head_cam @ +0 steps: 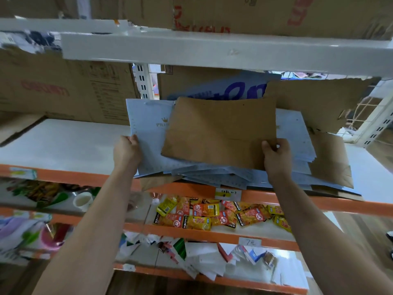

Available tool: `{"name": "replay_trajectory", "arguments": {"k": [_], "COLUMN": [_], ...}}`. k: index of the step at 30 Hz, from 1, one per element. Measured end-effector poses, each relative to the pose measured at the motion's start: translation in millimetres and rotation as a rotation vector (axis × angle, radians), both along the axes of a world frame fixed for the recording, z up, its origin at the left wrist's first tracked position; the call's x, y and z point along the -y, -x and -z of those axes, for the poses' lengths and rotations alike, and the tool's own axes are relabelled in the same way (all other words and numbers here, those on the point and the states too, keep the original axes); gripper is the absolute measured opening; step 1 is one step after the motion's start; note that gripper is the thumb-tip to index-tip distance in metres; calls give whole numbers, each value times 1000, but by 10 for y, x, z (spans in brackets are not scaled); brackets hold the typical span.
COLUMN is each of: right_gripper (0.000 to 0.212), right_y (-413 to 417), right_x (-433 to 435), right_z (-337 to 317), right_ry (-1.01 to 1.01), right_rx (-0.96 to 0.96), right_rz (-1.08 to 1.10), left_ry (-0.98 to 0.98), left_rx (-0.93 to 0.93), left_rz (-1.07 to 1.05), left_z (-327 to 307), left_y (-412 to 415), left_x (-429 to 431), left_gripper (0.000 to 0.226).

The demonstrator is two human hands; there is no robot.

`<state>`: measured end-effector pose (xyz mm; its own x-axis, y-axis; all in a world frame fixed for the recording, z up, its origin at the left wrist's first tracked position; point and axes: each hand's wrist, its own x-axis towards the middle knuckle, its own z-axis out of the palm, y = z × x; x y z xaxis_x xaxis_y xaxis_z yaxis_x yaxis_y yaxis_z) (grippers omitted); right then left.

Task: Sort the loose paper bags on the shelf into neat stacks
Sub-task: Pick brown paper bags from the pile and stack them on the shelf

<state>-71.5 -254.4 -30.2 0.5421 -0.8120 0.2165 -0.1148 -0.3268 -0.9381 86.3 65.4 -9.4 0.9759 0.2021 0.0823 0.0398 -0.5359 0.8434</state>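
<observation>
1. Paper bags (pixel 212 177) lie in one loose, fanned heap on the white shelf (pixel 63 145), overhanging its orange front edge. No squared stack shows yet, so I judge that most of the sorting is left.
2. The pale blue bags (pixel 148 124) make up most of the heap, their edges splayed at different angles.
3. The brown bags at the right (pixel 331 165) lie partly under the blue ones; how many is hard to tell.
4. One brown bag (pixel 219 130) lies on top, and the right hand (pixel 276 158) grasps it at its near right corner.
5. The left hand (pixel 127 150) clasps the left edge of a pale blue bag.
</observation>
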Motion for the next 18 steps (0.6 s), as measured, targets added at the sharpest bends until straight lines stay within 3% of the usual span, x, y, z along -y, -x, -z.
{"name": "replay_trajectory", "arguments": {"k": [4,7,9,14,18], "right_gripper": [22,16,12,19,12], "right_y": [-151,-379,-554,-1021,-1317], "right_x": [-400,-796,-1110,-1956,-2467], "right_z": [-84,-146,-145,-72,-18], "right_ry": [51,89,65,-57,-92], "right_rx": [6,12,38,68,80], "right_rz": [0,8,-1,-85,-92], "left_ry": [133,256,297,226,163], "left_rx": [51,67,72,127,130], "left_rz": [-22,44,76,89,90], "left_z": [61,95,106,61,95], "left_y": [-73,-189,-332,-736,-1007], "left_x": [-412,-832,-1174,-2116,-2689], "left_gripper": [28,53,54,41,39]}}
